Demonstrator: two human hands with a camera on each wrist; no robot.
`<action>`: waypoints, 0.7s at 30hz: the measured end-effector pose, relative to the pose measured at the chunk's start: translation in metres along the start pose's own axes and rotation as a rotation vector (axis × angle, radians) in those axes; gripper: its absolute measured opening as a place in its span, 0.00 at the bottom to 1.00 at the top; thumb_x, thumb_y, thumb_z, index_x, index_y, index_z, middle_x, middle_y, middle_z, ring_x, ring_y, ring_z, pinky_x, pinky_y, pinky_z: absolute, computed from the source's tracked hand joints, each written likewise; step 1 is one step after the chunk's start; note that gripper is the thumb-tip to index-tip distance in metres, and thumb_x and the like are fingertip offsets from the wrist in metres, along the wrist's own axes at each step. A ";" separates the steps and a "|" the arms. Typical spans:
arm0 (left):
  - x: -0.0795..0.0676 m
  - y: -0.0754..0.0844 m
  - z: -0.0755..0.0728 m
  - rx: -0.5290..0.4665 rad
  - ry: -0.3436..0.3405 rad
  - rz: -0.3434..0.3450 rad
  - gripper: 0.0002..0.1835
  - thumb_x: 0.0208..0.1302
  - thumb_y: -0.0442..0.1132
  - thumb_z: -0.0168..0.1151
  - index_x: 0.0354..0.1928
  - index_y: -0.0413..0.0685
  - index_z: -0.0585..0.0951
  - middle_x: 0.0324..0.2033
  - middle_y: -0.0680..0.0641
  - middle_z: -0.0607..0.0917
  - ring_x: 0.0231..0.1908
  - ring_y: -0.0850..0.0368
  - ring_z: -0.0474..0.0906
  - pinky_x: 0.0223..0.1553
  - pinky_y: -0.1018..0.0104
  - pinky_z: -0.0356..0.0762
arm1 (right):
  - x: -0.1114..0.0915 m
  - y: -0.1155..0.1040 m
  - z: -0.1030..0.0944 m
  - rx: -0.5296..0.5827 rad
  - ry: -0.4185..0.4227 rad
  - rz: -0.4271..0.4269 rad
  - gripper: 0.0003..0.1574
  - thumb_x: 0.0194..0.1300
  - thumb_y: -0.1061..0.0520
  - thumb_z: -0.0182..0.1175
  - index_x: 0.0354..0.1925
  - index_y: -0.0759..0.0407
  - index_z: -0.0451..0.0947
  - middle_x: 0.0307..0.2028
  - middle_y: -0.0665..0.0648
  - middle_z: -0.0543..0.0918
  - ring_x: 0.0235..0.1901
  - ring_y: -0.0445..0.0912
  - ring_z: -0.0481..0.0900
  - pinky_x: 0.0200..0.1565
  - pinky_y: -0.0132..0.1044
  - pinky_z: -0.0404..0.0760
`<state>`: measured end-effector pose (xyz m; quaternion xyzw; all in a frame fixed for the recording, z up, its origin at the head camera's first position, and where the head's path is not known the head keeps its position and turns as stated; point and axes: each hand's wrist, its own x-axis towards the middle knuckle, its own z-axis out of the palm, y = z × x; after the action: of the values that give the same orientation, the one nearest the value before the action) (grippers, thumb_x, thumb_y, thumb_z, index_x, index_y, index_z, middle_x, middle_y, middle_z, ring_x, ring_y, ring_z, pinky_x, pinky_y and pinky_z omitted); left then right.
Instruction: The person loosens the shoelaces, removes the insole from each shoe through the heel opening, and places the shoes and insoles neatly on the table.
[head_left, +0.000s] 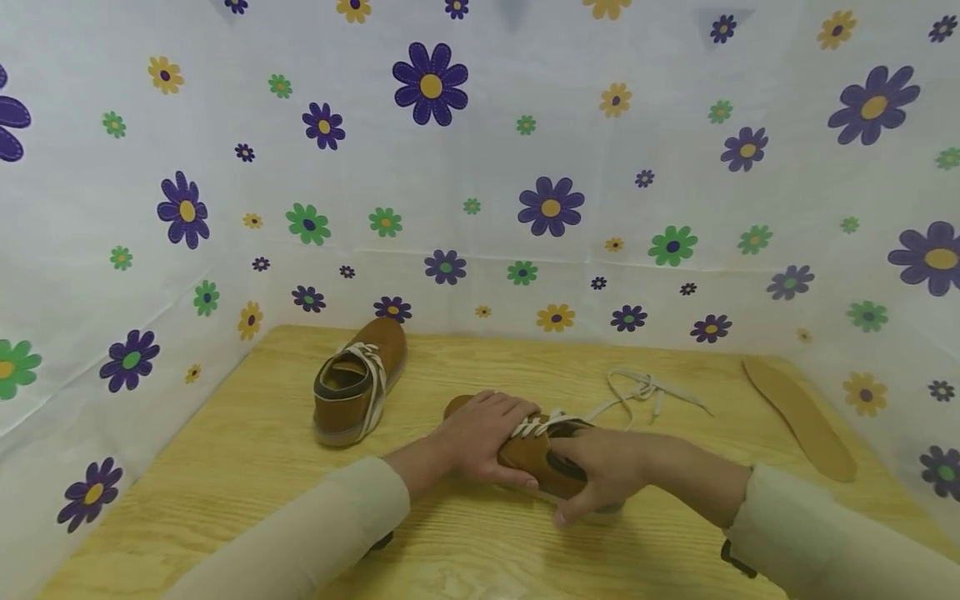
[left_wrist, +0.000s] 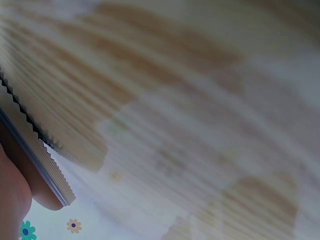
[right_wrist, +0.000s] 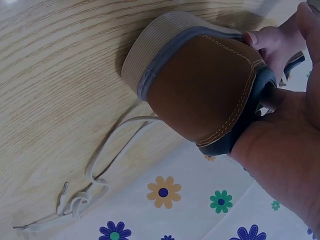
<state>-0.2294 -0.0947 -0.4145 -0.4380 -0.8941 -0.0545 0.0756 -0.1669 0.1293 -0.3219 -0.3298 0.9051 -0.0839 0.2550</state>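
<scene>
A brown lace-up shoe (head_left: 536, 457) lies in front of me with its toe to the left. My left hand (head_left: 487, 437) grips its front part, fingers over the top and thumb along the near side. My right hand (head_left: 617, 460) reaches into the shoe's opening; its fingers are hidden inside, while the thumb is outside. The heel (right_wrist: 200, 90) faces the right wrist camera, showing yellow stitching and a ridged pale sole (right_wrist: 152, 52). In the left wrist view, the sole edge (left_wrist: 42, 150) appears beside the left hand (left_wrist: 12, 192).
A second brown shoe (head_left: 386, 343) stands at the back left with its laces hanging over the side. The held shoe's long pale lace (head_left: 645, 386) trails behind it on the wooden table (head_left: 247, 467). A tan insole (head_left: 798, 417) lies at the right. Flower-printed sheeting (head_left: 480, 150) surrounds the table.
</scene>
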 end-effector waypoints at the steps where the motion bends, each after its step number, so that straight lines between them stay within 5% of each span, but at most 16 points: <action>1: 0.000 0.000 0.000 0.000 0.000 0.001 0.52 0.55 0.79 0.56 0.73 0.53 0.63 0.67 0.52 0.73 0.67 0.55 0.68 0.71 0.52 0.61 | 0.000 0.000 0.000 -0.001 -0.004 0.002 0.56 0.59 0.34 0.68 0.72 0.64 0.63 0.63 0.61 0.76 0.62 0.54 0.75 0.63 0.49 0.74; 13: 0.002 -0.002 0.003 0.000 0.012 0.019 0.52 0.55 0.78 0.56 0.73 0.52 0.63 0.67 0.51 0.73 0.67 0.54 0.69 0.70 0.50 0.62 | -0.002 0.001 0.001 0.004 0.047 0.011 0.56 0.56 0.35 0.72 0.70 0.66 0.65 0.66 0.68 0.69 0.62 0.58 0.72 0.62 0.54 0.74; 17: 0.003 -0.002 0.005 -0.006 0.009 0.015 0.52 0.55 0.79 0.55 0.73 0.52 0.63 0.67 0.51 0.73 0.67 0.54 0.68 0.70 0.51 0.62 | -0.001 0.007 -0.002 -0.022 0.049 -0.056 0.45 0.63 0.35 0.65 0.64 0.64 0.71 0.59 0.62 0.75 0.56 0.52 0.76 0.57 0.47 0.77; 21: 0.005 -0.003 0.007 -0.027 0.009 0.009 0.53 0.54 0.80 0.55 0.73 0.54 0.62 0.67 0.53 0.73 0.68 0.55 0.67 0.71 0.52 0.60 | 0.003 0.017 -0.009 0.013 0.013 -0.115 0.26 0.73 0.48 0.51 0.61 0.61 0.74 0.56 0.56 0.78 0.56 0.49 0.77 0.58 0.44 0.76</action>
<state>-0.2354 -0.0912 -0.4209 -0.4425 -0.8911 -0.0681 0.0739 -0.1826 0.1409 -0.3212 -0.3788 0.8859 -0.1063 0.2458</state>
